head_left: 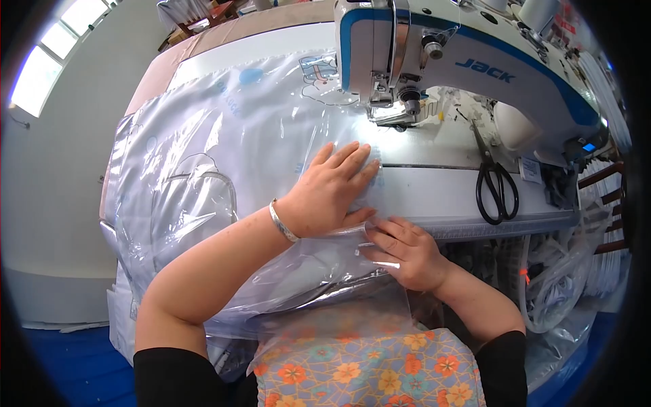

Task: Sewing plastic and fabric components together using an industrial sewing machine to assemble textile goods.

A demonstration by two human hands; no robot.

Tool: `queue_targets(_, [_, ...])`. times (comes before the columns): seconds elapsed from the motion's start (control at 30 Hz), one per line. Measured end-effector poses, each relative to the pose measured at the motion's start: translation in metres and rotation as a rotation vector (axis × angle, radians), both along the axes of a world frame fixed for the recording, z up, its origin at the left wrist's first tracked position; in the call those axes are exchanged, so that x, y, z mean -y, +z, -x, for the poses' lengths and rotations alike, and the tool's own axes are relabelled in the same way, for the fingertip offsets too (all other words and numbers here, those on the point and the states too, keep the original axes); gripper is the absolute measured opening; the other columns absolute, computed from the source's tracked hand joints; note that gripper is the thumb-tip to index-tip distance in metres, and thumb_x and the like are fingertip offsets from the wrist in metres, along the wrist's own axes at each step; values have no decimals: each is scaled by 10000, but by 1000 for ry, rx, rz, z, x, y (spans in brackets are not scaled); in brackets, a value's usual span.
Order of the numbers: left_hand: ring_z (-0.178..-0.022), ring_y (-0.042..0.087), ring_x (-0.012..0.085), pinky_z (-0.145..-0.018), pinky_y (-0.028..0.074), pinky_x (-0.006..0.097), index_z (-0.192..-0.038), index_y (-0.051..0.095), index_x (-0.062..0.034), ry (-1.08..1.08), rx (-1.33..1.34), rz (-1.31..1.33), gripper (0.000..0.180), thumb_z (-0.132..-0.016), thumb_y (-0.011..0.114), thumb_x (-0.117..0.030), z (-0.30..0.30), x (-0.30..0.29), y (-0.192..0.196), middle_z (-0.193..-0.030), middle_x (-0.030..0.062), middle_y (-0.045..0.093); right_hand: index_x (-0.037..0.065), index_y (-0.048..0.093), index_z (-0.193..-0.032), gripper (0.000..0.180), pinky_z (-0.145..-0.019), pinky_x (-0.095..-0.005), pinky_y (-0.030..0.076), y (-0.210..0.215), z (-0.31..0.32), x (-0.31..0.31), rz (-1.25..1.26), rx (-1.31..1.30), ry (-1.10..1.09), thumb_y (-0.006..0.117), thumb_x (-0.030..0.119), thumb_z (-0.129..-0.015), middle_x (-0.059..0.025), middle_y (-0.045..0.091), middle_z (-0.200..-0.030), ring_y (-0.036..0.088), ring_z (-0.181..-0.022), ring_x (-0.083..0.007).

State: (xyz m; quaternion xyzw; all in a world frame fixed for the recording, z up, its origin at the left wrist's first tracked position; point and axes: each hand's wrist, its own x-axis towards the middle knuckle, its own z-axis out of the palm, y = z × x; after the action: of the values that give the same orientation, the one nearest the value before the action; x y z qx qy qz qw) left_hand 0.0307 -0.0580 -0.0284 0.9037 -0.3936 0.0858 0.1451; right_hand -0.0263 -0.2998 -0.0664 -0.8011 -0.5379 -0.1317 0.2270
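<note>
A pale printed fabric (183,136) with a glossy clear plastic sheet (298,268) over it spreads across the table to the left of a white and blue sewing machine (461,64). My left hand (332,186), with a bracelet at its wrist, lies flat on the sheet, fingers spread just in front of the machine's presser foot (393,122). Close beside its thumb, my right hand (407,254) is closed on the edge of the plastic sheet at the table's front edge. Part of the sheet hangs down over my floral apron (366,366).
Black-handled scissors (497,190) lie on the table right of the machine's needle area. A clear plastic bag (559,285) hangs below the table at the right, near a wooden chair (607,210). White thread cones (539,13) stand behind the machine. A wall (61,183) rises at the left.
</note>
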Motion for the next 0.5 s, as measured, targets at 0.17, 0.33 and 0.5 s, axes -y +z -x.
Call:
queue_targets(0.17, [-1278,474,369,-1062,371,509,-1290,572,-4,-41,45,25,645,-794,744,-378,-13,-3,1,-1344,207,509,56,705,-1055,282,-865,-397,577,9,-13,-9,-288,-199,-48,667,18,-778,-107,720,-1066,694,-1017,-290])
queue_targets(0.33, [-1224,505,365,-1037,399,479,-1277,581,-23,-117,98,-20,620,-795,746,-376,-42,-12,1,-1301,195,531,31,695,-1044,300,-834,-400,583,16,-27,-17,-298,-230,-106,633,-52,-763,-134,719,-1052,696,-1015,-311])
queue_targets(0.5, [-1212,511,367,-1036,398,478,-1271,581,3,-94,-14,-26,633,-792,739,-380,-47,-11,6,-1283,205,536,13,694,-1048,320,-870,-408,570,13,-32,-17,-205,-158,-84,665,-7,-730,-158,700,-1123,685,-1046,-328])
